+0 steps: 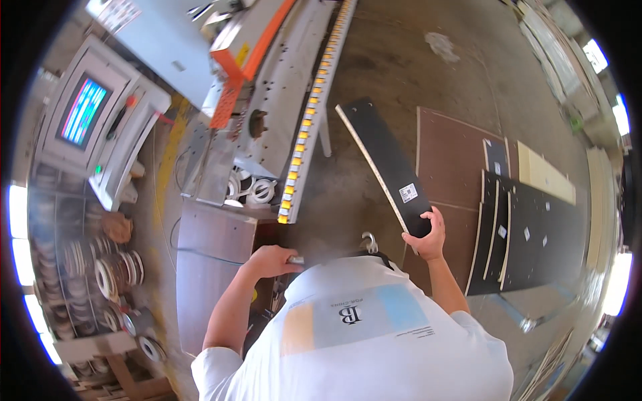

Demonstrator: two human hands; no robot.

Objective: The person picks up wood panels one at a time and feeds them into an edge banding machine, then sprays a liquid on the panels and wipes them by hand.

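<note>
Right of the roller rail (309,113), my right hand (431,234) grips the dark panel (384,157) by its near end — long axis angling forward-left; my left hand (271,260) grips a grey object (296,260).

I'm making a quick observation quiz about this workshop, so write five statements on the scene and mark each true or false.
1. The right hand holds a dark board. True.
2. Both hands hold that board. False: the left hand is apart from it, curled around a small grey object.
3. The board bears a white label. True.
4. The lit screen is at the picture's right. False: the screen is at the left.
5. Yellow pieces line the rail. True.
</note>
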